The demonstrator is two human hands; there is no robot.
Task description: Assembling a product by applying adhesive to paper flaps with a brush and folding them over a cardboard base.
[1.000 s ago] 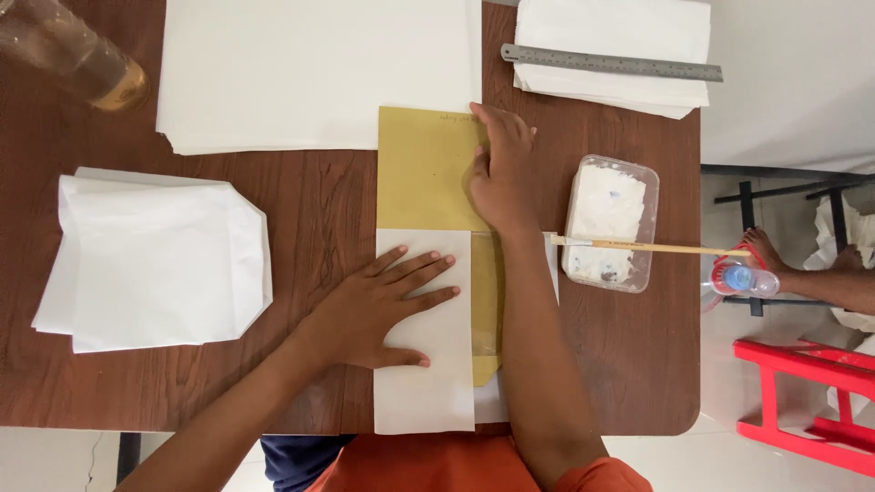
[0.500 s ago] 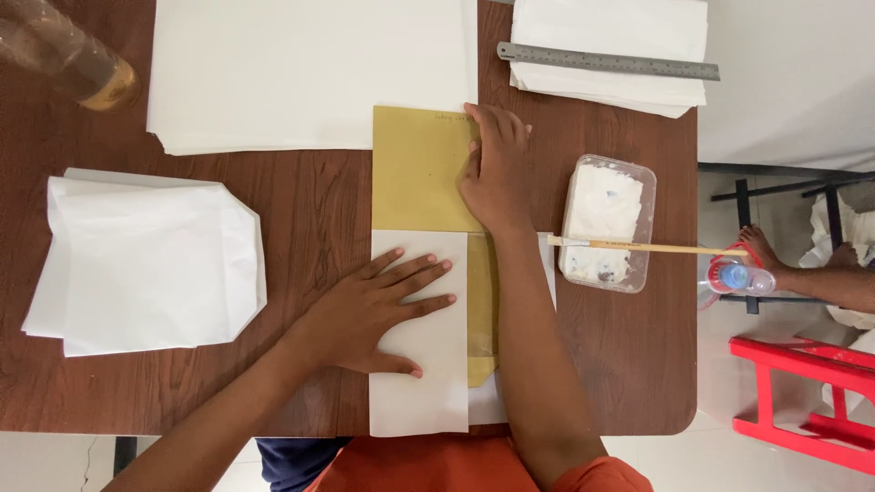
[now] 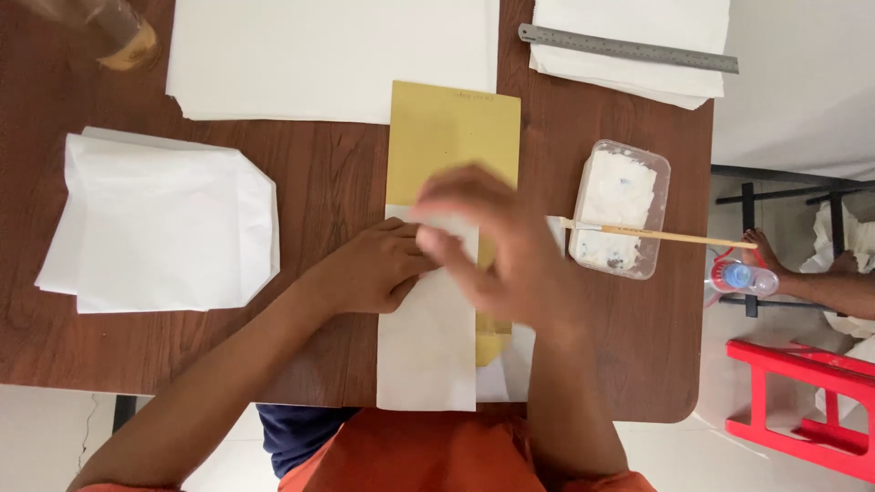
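Head view shows our two hands over a brown wooden bench (image 3: pixel 328 200). Our left hand (image 3: pixel 369 269) lies near the middle of the bench with its fingers curled. Its fingertips press on the top edge of a long white folded paper strip (image 3: pixel 427 351), which runs down to the near edge of the bench. Our right hand (image 3: pixel 497 241) is blurry. It floats just above the same top edge with its fingers spread and bent. We cannot tell if it has hold of the paper or only touches it.

Under the white strip lies a flat yellow-brown paper sheet (image 3: pixel 453 137). It reaches up toward the far edge of the bench, and a bit of it peeks out on the right of the strip.

Near the left edge sits a stack of folded white paper bags (image 3: pixel 159 228). At the far edge lies a big pile of white sheets (image 3: pixel 328 55). In the far right corner a grey metal ruler (image 3: pixel 629 47) rests on another white pile (image 3: pixel 638 27).

By the right edge stands a clear plastic tub of white paste (image 3: pixel 620 208). A thin wooden stick (image 3: pixel 674 237) lies across it.

Beyond the bench on the right, another person's foot (image 3: pixel 761 255) rests on the floor near a red plastic stool (image 3: pixel 802 401).
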